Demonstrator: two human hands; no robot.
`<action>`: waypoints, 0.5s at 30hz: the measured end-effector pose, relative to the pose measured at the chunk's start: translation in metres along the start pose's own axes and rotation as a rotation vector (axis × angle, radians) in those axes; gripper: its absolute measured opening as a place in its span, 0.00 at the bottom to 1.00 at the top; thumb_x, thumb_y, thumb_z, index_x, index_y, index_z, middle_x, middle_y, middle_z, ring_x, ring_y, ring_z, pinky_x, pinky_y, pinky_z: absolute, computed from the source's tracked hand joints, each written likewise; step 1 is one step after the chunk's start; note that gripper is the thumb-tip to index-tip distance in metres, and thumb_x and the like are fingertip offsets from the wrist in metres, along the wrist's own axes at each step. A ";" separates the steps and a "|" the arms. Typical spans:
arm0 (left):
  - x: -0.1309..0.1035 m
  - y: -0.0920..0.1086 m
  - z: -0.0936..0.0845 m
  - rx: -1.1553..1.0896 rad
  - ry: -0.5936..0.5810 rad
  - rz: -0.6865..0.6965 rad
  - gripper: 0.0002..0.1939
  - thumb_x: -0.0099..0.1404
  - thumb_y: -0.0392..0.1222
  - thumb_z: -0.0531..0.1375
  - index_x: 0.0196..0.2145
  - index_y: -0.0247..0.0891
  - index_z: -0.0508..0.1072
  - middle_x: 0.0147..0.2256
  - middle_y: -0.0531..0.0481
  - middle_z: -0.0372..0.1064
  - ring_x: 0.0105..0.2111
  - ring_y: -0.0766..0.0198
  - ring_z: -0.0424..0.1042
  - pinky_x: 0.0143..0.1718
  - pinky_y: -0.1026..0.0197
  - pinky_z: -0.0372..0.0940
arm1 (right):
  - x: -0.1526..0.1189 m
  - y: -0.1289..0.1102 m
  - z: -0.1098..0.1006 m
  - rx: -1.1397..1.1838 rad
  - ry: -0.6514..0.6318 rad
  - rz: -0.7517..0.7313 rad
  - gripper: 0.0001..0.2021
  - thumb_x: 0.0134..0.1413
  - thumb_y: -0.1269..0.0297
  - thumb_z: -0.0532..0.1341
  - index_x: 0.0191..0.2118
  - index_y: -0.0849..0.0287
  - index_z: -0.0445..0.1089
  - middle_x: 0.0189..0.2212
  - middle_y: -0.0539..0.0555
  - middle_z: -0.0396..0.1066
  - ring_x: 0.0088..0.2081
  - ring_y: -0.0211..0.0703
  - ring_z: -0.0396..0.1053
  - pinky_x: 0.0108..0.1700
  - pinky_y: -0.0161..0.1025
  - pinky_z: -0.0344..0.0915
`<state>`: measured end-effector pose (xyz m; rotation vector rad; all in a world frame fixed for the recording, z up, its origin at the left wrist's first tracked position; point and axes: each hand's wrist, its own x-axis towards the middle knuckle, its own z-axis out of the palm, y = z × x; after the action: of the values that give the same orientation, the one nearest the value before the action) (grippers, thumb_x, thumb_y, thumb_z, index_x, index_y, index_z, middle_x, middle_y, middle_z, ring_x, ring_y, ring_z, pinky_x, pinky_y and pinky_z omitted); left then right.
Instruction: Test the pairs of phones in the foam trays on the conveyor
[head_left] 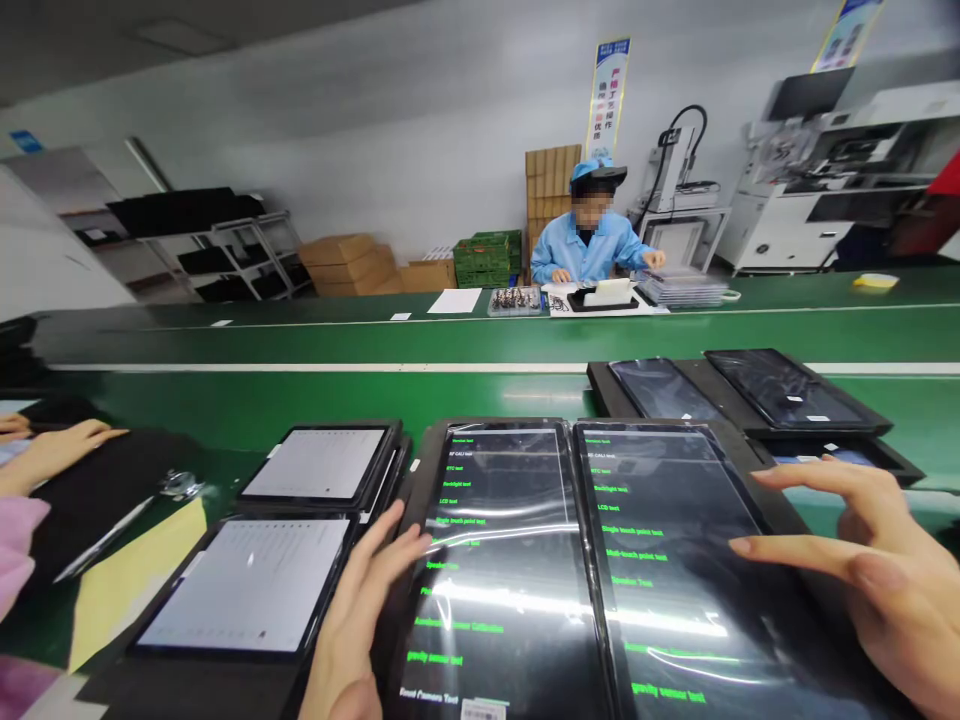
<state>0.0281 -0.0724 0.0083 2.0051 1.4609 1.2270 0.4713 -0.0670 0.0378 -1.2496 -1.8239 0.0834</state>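
Observation:
Two dark tablets lie side by side in a black foam tray (420, 470), their screens showing lists of green test names. My left hand (364, 610) rests at the left edge of the left tablet (510, 560), fingers apart, holding nothing. Over the right edge of the right tablet (667, 520) is my right hand (862, 560), its index and middle fingers stretched out above the screen, with nothing held. Whether a fingertip touches the glass I cannot tell. Left of my left hand, two tablets with white screens (322, 463) (247, 583) lie on black foam.
More dark tablets (784, 385) sit in stacked black trays at the right. A yellow sheet (139, 575), a pen (105, 540) and another person's hand (67, 450) are at the left. Across the green conveyor table (495, 345), a person in blue (589, 245) sits beside stacked clear trays (682, 287).

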 end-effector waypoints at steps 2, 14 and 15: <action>0.001 0.002 0.002 -0.013 0.062 0.012 0.62 0.53 0.88 0.33 0.63 0.39 0.70 0.68 0.39 0.56 0.65 0.37 0.60 0.68 0.41 0.57 | -0.001 0.003 0.001 0.038 0.027 0.015 0.31 0.70 0.50 0.40 0.36 0.36 0.83 0.54 0.55 0.65 0.55 0.76 0.59 0.61 0.81 0.46; 0.013 0.006 -0.001 0.077 -0.147 -0.021 0.56 0.57 0.85 0.32 0.65 0.48 0.68 0.67 0.44 0.60 0.65 0.39 0.61 0.68 0.38 0.54 | 0.023 -0.004 0.014 -0.117 -0.360 -0.210 0.36 0.70 0.37 0.32 0.56 0.35 0.76 0.68 0.51 0.50 0.62 0.74 0.53 0.58 0.82 0.53; 0.015 0.004 0.000 0.074 -0.136 -0.010 0.59 0.55 0.86 0.32 0.65 0.47 0.69 0.66 0.42 0.60 0.64 0.37 0.62 0.68 0.36 0.53 | 0.024 -0.003 0.015 -0.140 -0.391 -0.241 0.35 0.70 0.35 0.34 0.57 0.35 0.75 0.68 0.51 0.49 0.62 0.74 0.53 0.58 0.83 0.53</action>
<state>0.0318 -0.0603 0.0171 2.0830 1.4678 1.0244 0.4565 -0.0440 0.0457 -1.1553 -2.3421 0.0705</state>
